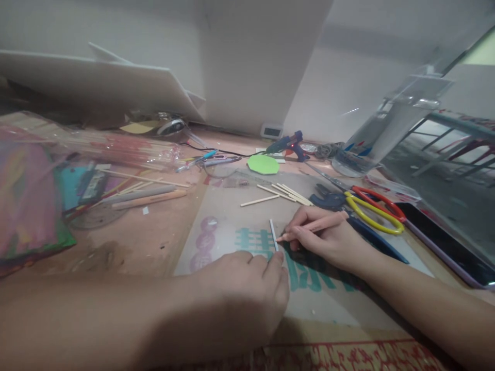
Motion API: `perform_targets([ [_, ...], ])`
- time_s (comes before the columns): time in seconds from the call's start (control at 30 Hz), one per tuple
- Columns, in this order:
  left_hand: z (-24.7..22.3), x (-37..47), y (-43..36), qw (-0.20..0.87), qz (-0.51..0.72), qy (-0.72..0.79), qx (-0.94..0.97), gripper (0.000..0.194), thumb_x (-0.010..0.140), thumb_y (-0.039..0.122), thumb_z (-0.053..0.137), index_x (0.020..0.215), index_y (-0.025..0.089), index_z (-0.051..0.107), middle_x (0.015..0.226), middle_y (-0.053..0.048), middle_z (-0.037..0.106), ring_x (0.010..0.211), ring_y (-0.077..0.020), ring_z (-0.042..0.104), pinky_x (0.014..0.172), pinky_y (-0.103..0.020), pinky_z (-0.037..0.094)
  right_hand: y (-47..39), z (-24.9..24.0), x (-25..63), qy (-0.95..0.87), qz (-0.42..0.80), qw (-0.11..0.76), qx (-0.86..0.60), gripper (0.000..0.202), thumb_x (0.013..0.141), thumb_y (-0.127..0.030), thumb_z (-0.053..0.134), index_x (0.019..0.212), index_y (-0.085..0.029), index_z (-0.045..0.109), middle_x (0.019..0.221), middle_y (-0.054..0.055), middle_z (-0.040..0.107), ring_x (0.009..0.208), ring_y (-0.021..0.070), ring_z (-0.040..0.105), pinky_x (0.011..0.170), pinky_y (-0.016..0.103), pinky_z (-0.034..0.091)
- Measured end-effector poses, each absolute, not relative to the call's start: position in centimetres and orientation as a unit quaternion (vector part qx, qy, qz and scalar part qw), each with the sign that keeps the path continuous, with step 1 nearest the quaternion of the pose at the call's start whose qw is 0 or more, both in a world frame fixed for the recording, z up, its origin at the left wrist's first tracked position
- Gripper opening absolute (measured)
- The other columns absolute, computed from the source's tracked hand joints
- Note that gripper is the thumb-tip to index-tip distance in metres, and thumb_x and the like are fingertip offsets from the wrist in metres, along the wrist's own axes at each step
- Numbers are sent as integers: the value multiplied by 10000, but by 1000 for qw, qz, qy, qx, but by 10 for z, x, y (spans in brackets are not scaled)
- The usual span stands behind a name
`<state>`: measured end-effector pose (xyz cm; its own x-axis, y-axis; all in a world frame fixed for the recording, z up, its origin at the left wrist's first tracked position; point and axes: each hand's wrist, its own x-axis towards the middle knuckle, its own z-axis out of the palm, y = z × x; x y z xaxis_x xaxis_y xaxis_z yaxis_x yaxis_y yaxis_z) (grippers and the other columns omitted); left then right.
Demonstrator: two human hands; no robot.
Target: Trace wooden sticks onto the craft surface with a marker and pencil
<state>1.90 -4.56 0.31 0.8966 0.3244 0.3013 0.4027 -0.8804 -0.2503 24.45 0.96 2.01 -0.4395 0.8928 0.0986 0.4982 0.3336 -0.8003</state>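
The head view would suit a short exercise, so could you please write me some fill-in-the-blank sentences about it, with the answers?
1. The right hand holds a sharpened ____.
2. Of the near and far ends of the pale stick, the left hand holds the ____ one.
3. The scissors have one red loop and one ____ loop.
4. The flat piece by the glue gun is bright ____.

Missing words: pencil; near; yellow; green.

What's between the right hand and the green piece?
Loose pale sticks lie on the stretch between the right hand and the green piece, as the head view shows.
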Motion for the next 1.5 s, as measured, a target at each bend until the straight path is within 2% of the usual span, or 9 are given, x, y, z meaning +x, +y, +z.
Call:
perform_targets([
  [0.13,3,19,-46,147,-119,-194,-963,298,974,122,414,1137,87,660,1117,-159,744,749,-247,679,510,-338,486,10,24,241,-765,349,272,-469,236,909,-336,622,787,-157,715,687,77,752,599,162,689,518,236,517],
  [0.33,5,20,-46,140,-109,-194,-965,268,988,151,441,1130,80,656,1129,-176,739,746,-222,682,515,-311,474,8,23,244,-759,387,268,-450,165,873,-287,658,743,-185,657,629,36,736,567,150,686,503,215,514],
  [0.57,5,21,-45,148,-110,-198,-963,313,994,153,404,1161,75,657,1169,-184,736,716,-239,700,507,-337,500,9,23,240,-757,340,287,-479,212,903,-327,624,767,-176,683,694,63,747,586,154,686,496,224,515],
  [0.83,7,20,-45,143,-108,-189,-966,295,989,150,419,1138,91,666,1153,-172,738,737,-239,706,517,-334,511,8,20,245,-758,378,275,-454,167,851,-296,675,720,-198,640,607,28,724,569,154,683,510,222,514],
  [0.97,6,20,-45,131,-99,-194,-967,286,996,155,416,1137,95,658,1133,-166,737,723,-231,693,510,-328,490,8,18,247,-767,379,280,-435,163,866,-276,661,723,-201,639,611,23,722,591,154,692,538,225,524],
  [1.27,3,18,-44,135,-103,-196,-966,301,995,159,416,1167,90,653,1186,-168,720,762,-232,671,514,-330,454,10,22,241,-766,322,295,-471,224,912,-331,614,765,-177,685,683,53,741,578,146,678,495,218,496],
  [1.5,4,19,-45,138,-98,-195,-966,275,987,164,439,1148,102,653,1145,-162,727,751,-217,669,540,-315,460,8,19,244,-771,360,279,-445,169,878,-293,650,741,-195,662,622,26,724,581,150,683,521,220,512],
])
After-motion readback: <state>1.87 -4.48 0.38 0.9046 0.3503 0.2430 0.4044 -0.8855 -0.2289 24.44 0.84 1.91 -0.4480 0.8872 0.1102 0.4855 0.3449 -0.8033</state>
